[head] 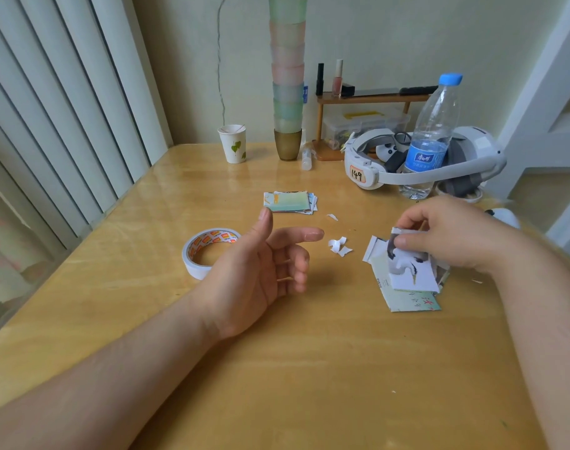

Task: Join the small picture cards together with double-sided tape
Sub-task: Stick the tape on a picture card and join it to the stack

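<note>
My right hand (452, 235) pinches the top edge of a small picture card (410, 271) with a grey bird on it, which lies on a pile of joined cards (407, 302) at the right of the table. My left hand (261, 271) hovers palm-up in the middle, fingers loosely curled, index finger out, holding nothing. The roll of double-sided tape (201, 251) lies just left of that hand. A neat stack of small picture cards (288, 202) sits further back. Peeled white backing scraps (339, 246) lie between my hands.
The wooden table (277, 368) carries a paper cup (233, 143), a tall stack of plastic cups (288, 92), a white headset (423, 160), a water bottle (431, 138) and a small shelf (368, 100) at the back. Blinds hang at the left.
</note>
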The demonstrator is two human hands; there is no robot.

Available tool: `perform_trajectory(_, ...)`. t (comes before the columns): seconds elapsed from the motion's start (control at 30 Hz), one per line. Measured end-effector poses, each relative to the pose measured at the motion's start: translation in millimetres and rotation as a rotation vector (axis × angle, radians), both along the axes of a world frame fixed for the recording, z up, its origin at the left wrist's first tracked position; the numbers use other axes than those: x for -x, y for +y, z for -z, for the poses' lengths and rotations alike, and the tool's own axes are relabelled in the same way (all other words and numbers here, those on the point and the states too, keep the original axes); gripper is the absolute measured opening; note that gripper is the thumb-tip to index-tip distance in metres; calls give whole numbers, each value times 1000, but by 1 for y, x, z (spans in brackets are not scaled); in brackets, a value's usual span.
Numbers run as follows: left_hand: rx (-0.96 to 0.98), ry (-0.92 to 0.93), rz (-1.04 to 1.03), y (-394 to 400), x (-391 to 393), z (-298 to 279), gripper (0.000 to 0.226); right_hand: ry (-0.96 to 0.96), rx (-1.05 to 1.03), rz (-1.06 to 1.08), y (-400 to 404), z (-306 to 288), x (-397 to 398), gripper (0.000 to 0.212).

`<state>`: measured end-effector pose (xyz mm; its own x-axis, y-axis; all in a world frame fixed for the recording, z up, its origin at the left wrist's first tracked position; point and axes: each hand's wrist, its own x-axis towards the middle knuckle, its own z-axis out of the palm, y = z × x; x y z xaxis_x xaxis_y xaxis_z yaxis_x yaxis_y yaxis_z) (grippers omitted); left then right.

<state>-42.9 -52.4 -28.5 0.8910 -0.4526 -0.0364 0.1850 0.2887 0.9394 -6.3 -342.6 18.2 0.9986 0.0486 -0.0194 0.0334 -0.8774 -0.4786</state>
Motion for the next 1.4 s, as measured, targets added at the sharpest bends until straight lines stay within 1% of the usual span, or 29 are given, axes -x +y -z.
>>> perform_trajectory(0.03, -1, -4, -4, 0, 0, 0, 72, -27, -69, -10, 0, -5, 1, 7)
perform_trajectory(0.13, 16, -17, -25, 0, 0, -1, 70, -56, -497, -54, 20, -12, 10, 6)
perform_trajectory(0.17, 26, -20, -36, 0, 0, -2, 69, -59, -605, -59, 30, -10, 12, 5)
perform_trajectory(0.23, 40, -36, -64, 1, 1, -3, 66, -61, -709, -46, 50, -1, 12, 6)
perform_trajectory(0.33, 33, -89, -131, 4, 1, -7, 65, -41, -758, -35, 73, 12, 14, 9)
perform_trajectory(0.4, -20, -144, -195, 6, 0, -8, 67, 31, -808, -42, 83, 17, 16, 9)
perform_trajectory(0.47, -139, -249, -255, 8, 1, -9, 66, 119, -862, -61, 88, 19, 20, 14)
perform_trajectory(0.53, -291, -391, -295, 11, 3, -9, 63, 164, -882, -80, 90, 18, 22, 19)
perform_trajectory(0.63, -423, -562, -247, 16, 5, -8, 58, 177, -913, -108, 91, 15, 24, 21)
perform_trajectory(0.73, -607, -724, -195, 19, 7, -6, 48, 208, -942, -116, 92, 13, 27, 21)
perform_trajectory(0.87, -710, -793, -179, 25, 5, -3, 59, 263, -985, -83, 94, 11, 28, 21)
perform_trajectory(0.97, -800, -884, -198, 28, 2, -1, 52, 282, -1000, -95, 95, 11, 29, 19)
perform_trajectory(1.1, -865, -972, -231, 32, 1, -1, 58, 295, -1023, -110, 97, 9, 32, 16)
perform_trajectory(1.23, -951, -1047, -235, 33, 1, -3, 55, 302, -1065, -114, 98, 9, 33, 20)
perform_trajectory(1.4, -1021, -1083, -231, 35, 0, -3, 59, 315, -1108, -96, 98, 6, 34, 19)
